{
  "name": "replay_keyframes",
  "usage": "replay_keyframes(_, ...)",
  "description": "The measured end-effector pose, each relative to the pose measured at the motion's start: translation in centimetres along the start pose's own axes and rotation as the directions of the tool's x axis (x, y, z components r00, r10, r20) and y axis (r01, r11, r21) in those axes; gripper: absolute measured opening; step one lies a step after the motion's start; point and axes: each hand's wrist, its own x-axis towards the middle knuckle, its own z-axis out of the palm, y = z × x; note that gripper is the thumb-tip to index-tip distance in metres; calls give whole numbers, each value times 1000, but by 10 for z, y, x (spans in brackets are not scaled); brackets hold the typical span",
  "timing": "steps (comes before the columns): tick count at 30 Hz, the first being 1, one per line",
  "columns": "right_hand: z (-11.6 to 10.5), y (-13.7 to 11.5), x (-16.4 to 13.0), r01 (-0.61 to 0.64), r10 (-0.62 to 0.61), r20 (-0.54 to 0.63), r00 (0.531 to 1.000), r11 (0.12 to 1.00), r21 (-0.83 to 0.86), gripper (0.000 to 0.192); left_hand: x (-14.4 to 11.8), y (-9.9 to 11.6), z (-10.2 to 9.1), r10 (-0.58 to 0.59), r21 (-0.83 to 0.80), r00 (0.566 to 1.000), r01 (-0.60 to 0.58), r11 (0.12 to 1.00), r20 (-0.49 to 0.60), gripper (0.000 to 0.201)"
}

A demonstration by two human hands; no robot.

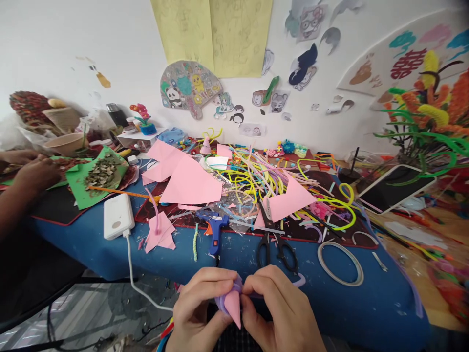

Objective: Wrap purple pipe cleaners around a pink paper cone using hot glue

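Note:
Near the table's front edge, my left hand (201,304) is closed around a small pink paper cone (233,307), its tip pointing down toward me. A fuzzy purple pipe cleaner (221,303) is wrapped round the cone's wider part. On the cone's right side, my right hand (280,308) pinches at the wrap with thumb and fingertips; a purple strand's end (300,280) shows beyond that hand. Just past my hands lie a blue glue gun (216,229) and black-handled scissors (275,247). My fingers partly hide the cone.
Pink paper pieces (192,182) and a heap of pipe cleaners (252,171) cover the middle. A roll of tape (340,263) lies right, near a tablet (397,188). A white power bank (117,215) trails a cable. At left, another person's hand (36,173) works near green paper (78,183).

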Motion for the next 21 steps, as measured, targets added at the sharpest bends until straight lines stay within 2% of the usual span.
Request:
replay_keyframes(4,2,-1,-5,7,-7,-4,1000,1000,-6,6,-4,0,3,77,49,996,-74,996,-45,37)
replay_keyframes(7,4,-3,-7,-26,27,-29,999,999,22,8,0,2,5,88,55,993,-84,995,-74,35)
replay_keyframes(14,-4,-2,-5,-82,78,30,997,974,212,13,8,3,5,96,75,995,-94,993,-28,35)
replay_keyframes(21,-6,-3,-8,-110,122,-45,991,969,220,17,9,4,7,107,78,993,-103,992,-58,32)
